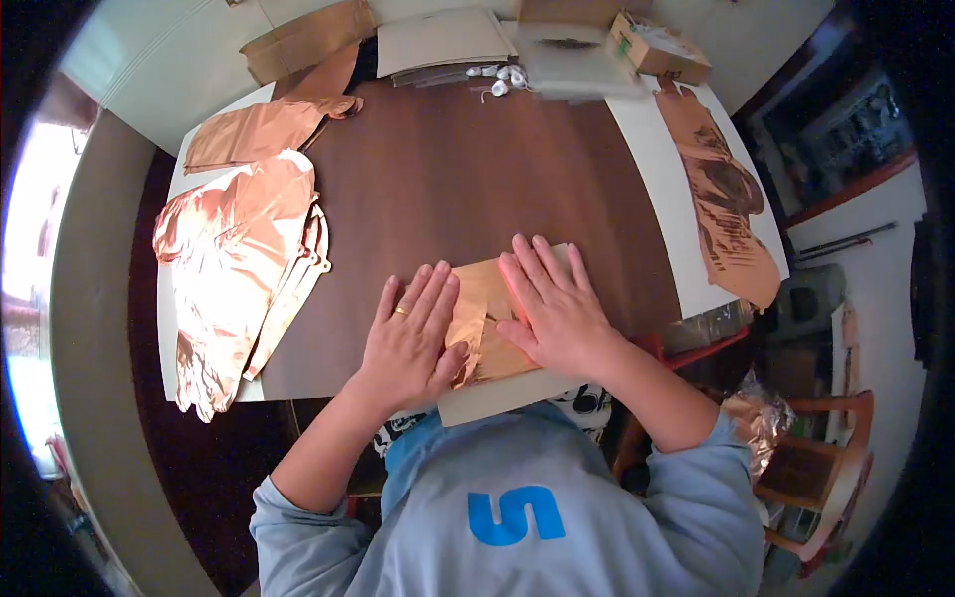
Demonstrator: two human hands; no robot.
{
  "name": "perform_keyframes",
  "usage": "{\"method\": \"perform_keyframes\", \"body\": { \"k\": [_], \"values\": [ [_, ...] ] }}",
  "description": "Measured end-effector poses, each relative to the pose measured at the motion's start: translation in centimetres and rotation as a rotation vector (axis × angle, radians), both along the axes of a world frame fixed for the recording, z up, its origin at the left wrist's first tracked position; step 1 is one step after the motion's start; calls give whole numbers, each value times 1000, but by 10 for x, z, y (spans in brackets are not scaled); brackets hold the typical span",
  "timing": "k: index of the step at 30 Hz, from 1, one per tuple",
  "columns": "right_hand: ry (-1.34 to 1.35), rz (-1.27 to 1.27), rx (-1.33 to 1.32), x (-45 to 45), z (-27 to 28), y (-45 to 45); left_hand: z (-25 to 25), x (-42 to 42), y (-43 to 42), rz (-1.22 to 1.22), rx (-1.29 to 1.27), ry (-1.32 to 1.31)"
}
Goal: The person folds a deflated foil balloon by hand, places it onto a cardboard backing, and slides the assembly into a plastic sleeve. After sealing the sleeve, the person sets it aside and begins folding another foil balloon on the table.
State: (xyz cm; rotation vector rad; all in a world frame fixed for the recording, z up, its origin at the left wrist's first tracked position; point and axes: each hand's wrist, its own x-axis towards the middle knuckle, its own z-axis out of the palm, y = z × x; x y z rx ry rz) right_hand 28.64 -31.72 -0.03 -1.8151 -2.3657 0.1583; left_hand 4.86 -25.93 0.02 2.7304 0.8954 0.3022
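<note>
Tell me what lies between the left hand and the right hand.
In the head view, a shiny copper-coloured sheet on a flat pale board lies between left hand and right hand.

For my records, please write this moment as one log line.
left hand: flat, thumb over foil | right hand: flat, thumb over foil | foil: on pale board

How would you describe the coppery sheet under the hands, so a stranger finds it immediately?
At the near edge of the brown table, the left hand and right hand lie flat. Beneath them, on a pale board, is the coppery sheet, the only coppery piece under hands.
</note>
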Motion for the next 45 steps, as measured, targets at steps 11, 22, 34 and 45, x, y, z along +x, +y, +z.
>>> {"method": "perform_keyframes", "body": {
  "k": [11, 22, 34, 45],
  "values": [
    [219, -56, 81, 7, -4, -1, 10, 33, 5, -105, 20, -84],
    [818, -626, -366, 47, 6, -117, 1, 43, 2, -55, -27, -18],
    [1421, -766, -576, 47, 9, -109, -2, 43, -4, -25, -26, -58],
    [1231, -994, 48, 183, 45, -96, -5, 44, -4, -33, 14, -59]
  ]
}}
